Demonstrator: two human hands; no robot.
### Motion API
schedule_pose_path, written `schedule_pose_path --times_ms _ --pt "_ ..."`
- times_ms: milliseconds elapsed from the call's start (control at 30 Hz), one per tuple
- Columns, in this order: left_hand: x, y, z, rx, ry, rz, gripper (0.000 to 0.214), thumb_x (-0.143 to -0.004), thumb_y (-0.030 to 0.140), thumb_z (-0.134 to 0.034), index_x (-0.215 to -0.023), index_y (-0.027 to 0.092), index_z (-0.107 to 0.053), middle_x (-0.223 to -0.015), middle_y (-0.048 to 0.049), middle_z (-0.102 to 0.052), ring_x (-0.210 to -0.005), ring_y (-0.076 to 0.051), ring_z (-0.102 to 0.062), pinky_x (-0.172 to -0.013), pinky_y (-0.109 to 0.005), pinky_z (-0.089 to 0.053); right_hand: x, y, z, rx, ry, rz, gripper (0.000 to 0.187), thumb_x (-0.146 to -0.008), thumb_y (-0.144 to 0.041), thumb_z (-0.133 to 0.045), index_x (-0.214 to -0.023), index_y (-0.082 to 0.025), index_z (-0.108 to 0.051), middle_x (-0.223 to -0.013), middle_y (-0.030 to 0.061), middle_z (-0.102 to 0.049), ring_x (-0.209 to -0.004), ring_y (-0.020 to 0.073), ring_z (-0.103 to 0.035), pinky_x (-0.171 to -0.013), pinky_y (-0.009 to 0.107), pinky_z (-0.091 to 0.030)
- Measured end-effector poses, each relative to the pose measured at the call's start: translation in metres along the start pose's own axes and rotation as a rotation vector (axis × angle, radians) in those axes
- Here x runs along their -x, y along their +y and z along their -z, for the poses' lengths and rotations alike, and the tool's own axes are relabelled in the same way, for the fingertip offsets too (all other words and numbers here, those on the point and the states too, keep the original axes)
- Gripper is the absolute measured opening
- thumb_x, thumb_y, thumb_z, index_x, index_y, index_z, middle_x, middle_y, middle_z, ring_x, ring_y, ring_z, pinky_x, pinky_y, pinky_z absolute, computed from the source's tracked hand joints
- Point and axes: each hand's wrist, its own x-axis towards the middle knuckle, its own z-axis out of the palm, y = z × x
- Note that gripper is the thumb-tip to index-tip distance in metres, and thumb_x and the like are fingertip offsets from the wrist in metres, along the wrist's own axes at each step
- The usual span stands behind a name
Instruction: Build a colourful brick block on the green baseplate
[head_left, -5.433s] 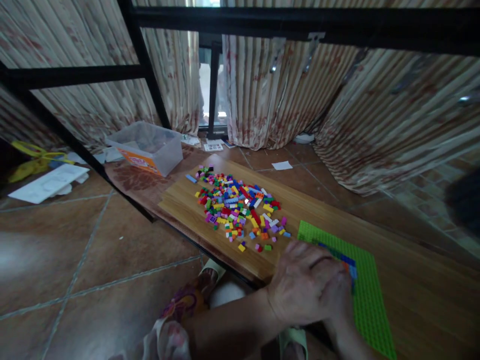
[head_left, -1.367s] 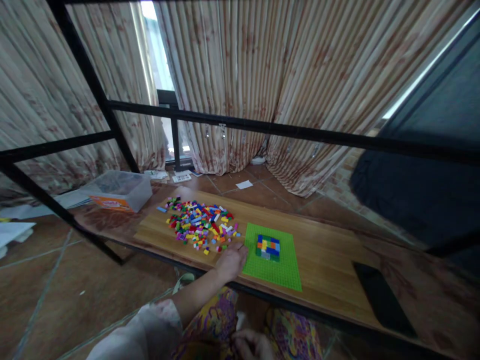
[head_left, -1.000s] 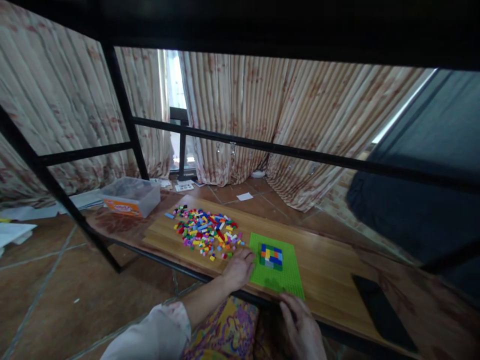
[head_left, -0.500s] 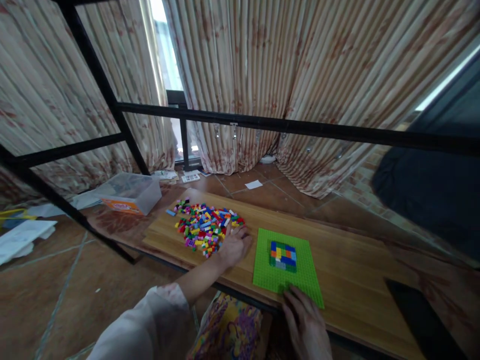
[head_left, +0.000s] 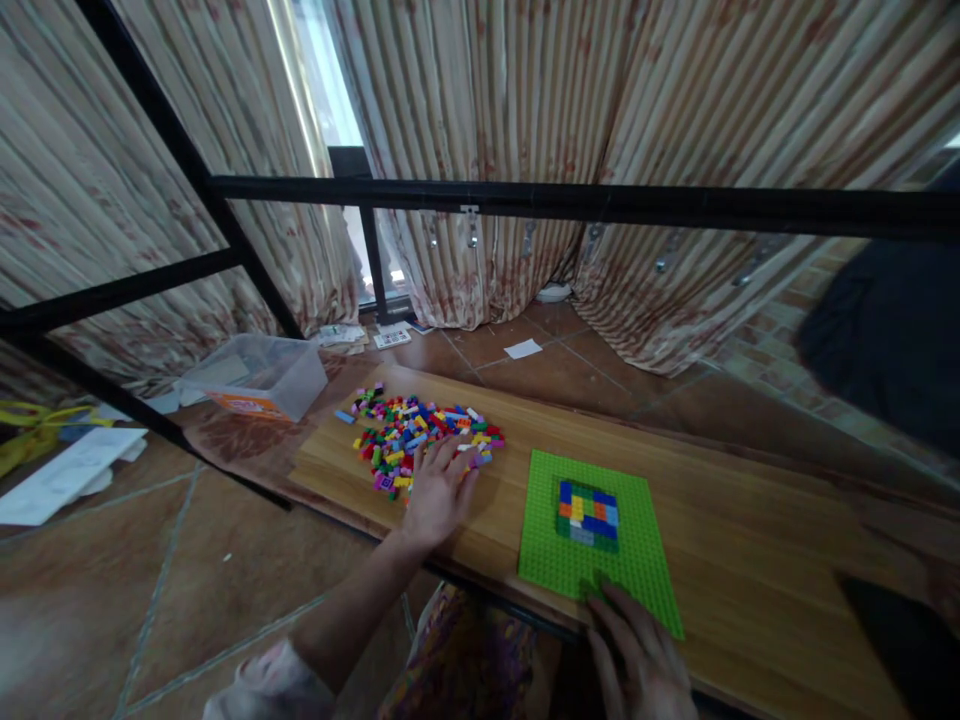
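A pile of small coloured bricks [head_left: 416, 435] lies on a wooden board [head_left: 705, 530]. My left hand [head_left: 439, 490] rests flat on the near edge of the pile, fingers spread over the bricks. To the right lies a green baseplate [head_left: 600, 575] with a small block of blue, orange, yellow and green bricks [head_left: 587, 512] built on it. My right hand [head_left: 641, 660] lies at the baseplate's near edge, fingers stretched out and touching it. Neither hand visibly holds a brick.
A clear plastic box [head_left: 259, 375] stands at the board's left end. A black metal frame bar [head_left: 525, 200] crosses above the board. A dark flat object [head_left: 896, 640] lies at the right end. Papers [head_left: 67, 475] lie on the tiled floor, curtains behind.
My left hand has moved from beside the baseplate up into the brick pile and spread out. My right hand has come up to the baseplate's near edge. The view shifted left.
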Motion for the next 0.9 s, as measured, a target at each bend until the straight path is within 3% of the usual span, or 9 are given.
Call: schedule_pose_path --times_ms 100,267,500,700,900 --pt "0.032 -0.008 0.012 -0.043 0.072 0.122 0.045 -0.089 0.033 -0.056 -0.133 0.02 -0.051 -0.143 -0.0149 -0.046 -0.129 -0.03 -0.043 -0.105 -0.051 -0.036 0.008 0.013 -0.005 0.007 -0.041 0.067 0.035 -0.091 -0.043 -0.05 -0.117 -0.026 -0.066 -0.122 0.0078 -0.066 -0.107 0.0275 -0.062 -0.084 0.042 -0.05" --pt "0.063 -0.015 0.015 -0.159 -0.027 0.277 0.074 -0.08 0.051 -0.065 -0.142 0.019 -0.04 -0.15 -0.0201 -0.034 -0.135 -0.038 -0.035 -0.106 -0.06 -0.03 0.012 0.021 -0.009 0.031 -0.055 0.029 0.035 -0.09 -0.046 -0.049 -0.116 -0.029 -0.068 -0.121 0.0067 -0.067 -0.102 0.0295 -0.063 -0.083 0.045 -0.049" --pt "0.047 -0.016 0.004 -0.214 -0.062 0.314 0.076 -0.082 0.056 -0.06 -0.142 0.015 -0.041 -0.15 -0.023 -0.034 -0.138 -0.039 -0.032 -0.109 -0.06 -0.025 0.0 -0.005 -0.011 0.055 -0.052 -0.014 0.038 -0.091 -0.048 -0.047 -0.115 -0.027 -0.068 -0.12 0.0094 -0.066 -0.101 0.0298 -0.062 -0.083 0.045 -0.047" --pt "0.033 -0.018 0.0 -0.228 -0.09 0.319 0.072 -0.085 0.056 -0.055 -0.143 0.016 -0.042 -0.152 -0.0214 -0.033 -0.137 -0.039 -0.033 -0.107 -0.062 -0.028 -0.022 -0.021 -0.012 0.007 -0.03 0.045 0.036 -0.092 -0.046 -0.047 -0.109 -0.023 -0.068 -0.115 0.0105 -0.066 -0.101 0.0265 -0.06 -0.084 0.042 -0.047" --pt "0.03 -0.019 0.002 -0.197 -0.078 0.271 0.069 -0.086 0.055 -0.054 -0.143 0.018 -0.04 -0.151 -0.0195 -0.034 -0.138 -0.038 -0.032 -0.107 -0.063 -0.028 -0.038 -0.034 -0.002 -0.028 -0.079 -0.054 0.036 -0.092 -0.048 -0.046 -0.102 -0.021 -0.068 -0.116 0.0118 -0.064 -0.101 0.0279 -0.059 -0.085 0.045 -0.046"
